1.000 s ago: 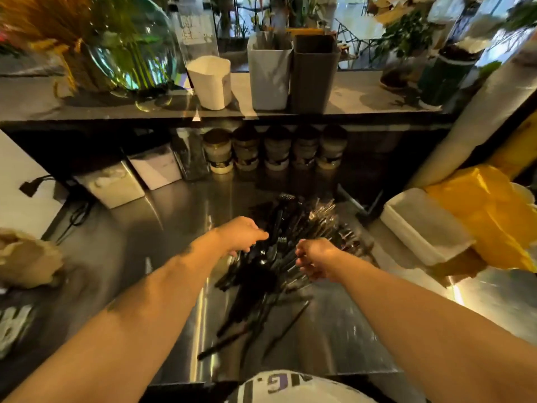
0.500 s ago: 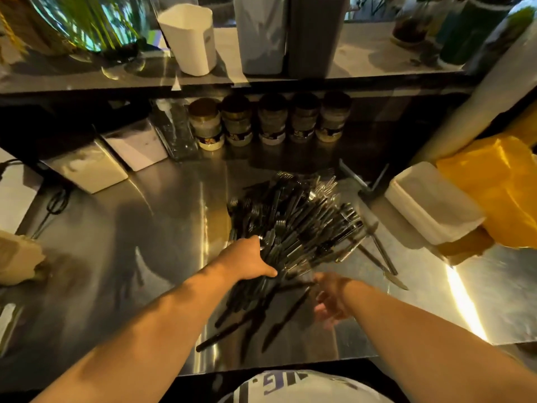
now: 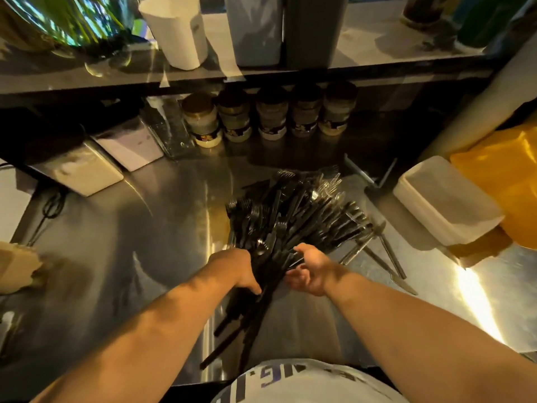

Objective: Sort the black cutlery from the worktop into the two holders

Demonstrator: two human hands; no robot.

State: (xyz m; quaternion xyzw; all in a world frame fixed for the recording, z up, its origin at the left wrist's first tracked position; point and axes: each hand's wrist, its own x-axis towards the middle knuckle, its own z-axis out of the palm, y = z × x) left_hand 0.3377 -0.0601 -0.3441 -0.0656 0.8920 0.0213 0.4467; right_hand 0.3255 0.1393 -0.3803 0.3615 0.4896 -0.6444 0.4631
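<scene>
Where the black cutlery (image 3: 290,225) lies heaped mid-way along the steel worktop (image 3: 145,242), our left hand (image 3: 236,269) curls round its gathered handles. Our right hand (image 3: 312,270) cups the bundle's other side, fingers loosely spread and gripping nothing. On the shelf (image 3: 377,53) above, the pale holder (image 3: 254,30) and the dark holder (image 3: 315,30) stand side by side.

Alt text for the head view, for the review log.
Two hands flank the near end of a heap of black cutlery on a steel worktop: the left hand grips the handles, the right hand lies open against them. A pale holder and a dark holder stand on the shelf behind.
</scene>
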